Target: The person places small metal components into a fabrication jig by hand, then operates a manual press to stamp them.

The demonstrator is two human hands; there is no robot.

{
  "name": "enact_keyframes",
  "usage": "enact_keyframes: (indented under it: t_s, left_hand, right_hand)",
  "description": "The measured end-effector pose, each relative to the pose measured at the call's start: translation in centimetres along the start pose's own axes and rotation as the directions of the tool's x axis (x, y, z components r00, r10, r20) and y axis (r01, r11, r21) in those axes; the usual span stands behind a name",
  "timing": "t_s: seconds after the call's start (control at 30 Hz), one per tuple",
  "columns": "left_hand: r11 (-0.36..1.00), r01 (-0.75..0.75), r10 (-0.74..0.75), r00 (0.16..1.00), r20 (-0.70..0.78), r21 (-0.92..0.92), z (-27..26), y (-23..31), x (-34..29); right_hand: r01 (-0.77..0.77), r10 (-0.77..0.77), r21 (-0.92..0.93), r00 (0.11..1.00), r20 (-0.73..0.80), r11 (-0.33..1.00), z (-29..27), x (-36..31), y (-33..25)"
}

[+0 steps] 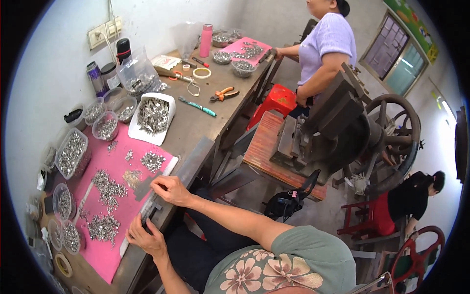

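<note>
Head view: nearest, toward half past seven from the picture's middle, the fingers of the left hand point(148, 238) are seen part-open and bent around a narrow grey metal piece point(147, 213) at the edge of the bench point(198, 128); whether it is gripped cannot be told. At eight o'clock, the fingers of the right hand point(172, 190) are curled closely together, their tips at a flat grey plate point(143, 190); a firm hold cannot be confirmed. Work appears part-way: the clear rectangular tub point(83, 160) and white scoop point(148, 138) are filled with silvery bits, while several heaps are left loose on the pink sheet point(105, 263). The plate is placed at nine o'clock from the right fingers, with one silvery heap point(152, 161) at eleven o'clock from them; another heap point(103, 228) is spread toward ten o'clock from the left fingers. Farther off, orange-handled pliers point(224, 94) are laid near twelve o'clock, a dark press point(338, 128) is mounted toward two, and a person in lavender point(327, 41) is seen at one.
</note>
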State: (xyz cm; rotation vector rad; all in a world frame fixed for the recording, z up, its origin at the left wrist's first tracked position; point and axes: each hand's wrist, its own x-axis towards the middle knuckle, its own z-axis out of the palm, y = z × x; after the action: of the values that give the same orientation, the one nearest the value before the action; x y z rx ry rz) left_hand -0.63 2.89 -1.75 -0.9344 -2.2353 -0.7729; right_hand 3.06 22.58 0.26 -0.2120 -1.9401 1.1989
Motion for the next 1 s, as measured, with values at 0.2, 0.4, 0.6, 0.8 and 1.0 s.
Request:
enact_keyframes:
  t_s: [0.2,0.4,0.6,0.8,1.0]
  left_hand:
    - [0.996,-0.075,0.078,0.996,-0.048,0.053,0.4,-0.2,0.0]
    - [0.998,-0.045,0.047,0.997,-0.056,0.038,0.5,0.1,0.0]
    - [0.999,-0.033,0.034,0.999,-0.027,0.032,0.2,0.0,-0.1]
    - [1.0,-0.024,0.024,1.0,-0.009,0.005,-0.2,0.1,-0.1]
    - [1.0,-0.024,0.025,1.0,-0.004,0.012,-0.4,0.1,-0.1]
  right_hand:
    - [-0.004,0.007,0.041,0.996,-0.092,0.999,0.3,0.3,-0.5]
    - [0.037,-0.038,-0.028,0.999,-0.032,0.999,0.2,0.3,-0.1]
    - [0.05,-0.051,-0.01,0.997,-0.066,0.999,0.2,0.3,0.0]
    - [0.023,-0.023,0.007,1.0,-0.004,1.0,0.1,0.1,-0.3]
    - [0.014,-0.015,0.026,1.0,0.026,1.0,0.1,-0.2,0.0]
